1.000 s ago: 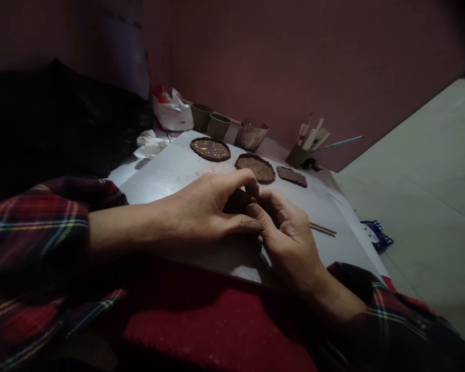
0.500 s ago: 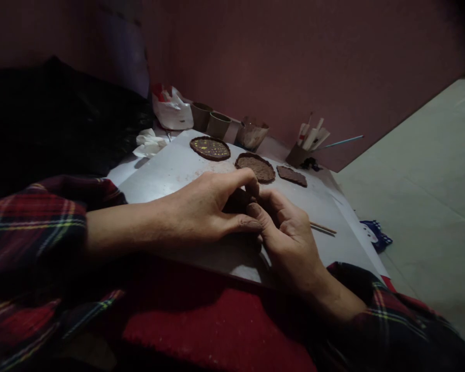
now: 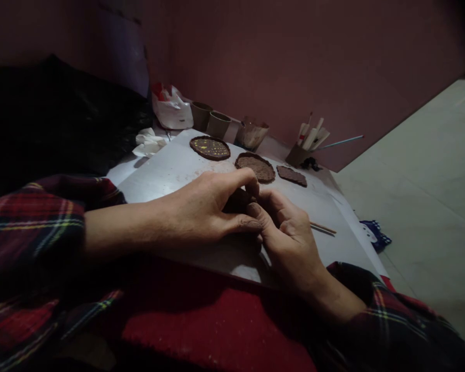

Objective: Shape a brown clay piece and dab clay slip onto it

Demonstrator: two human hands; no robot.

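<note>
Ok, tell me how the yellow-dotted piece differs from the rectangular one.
The dotted piece is rounded; the rectangular piece has four sides. The dotted piece bears yellow specks; the rectangular piece shows none. The dotted piece looks larger than the rectangular piece. Both are brown and lie on the pale board.

Over the pale board (image 3: 158,178), the left hand (image 3: 209,206) and right hand (image 3: 290,235) mostly hide a dark piece (image 3: 237,201), its shape unclear. On the board's right side, the inner end of a stick (image 3: 324,228) is hidden behind the right hand. Left of the board, black plastic (image 3: 62,113) runs off the picture's edge.
</note>
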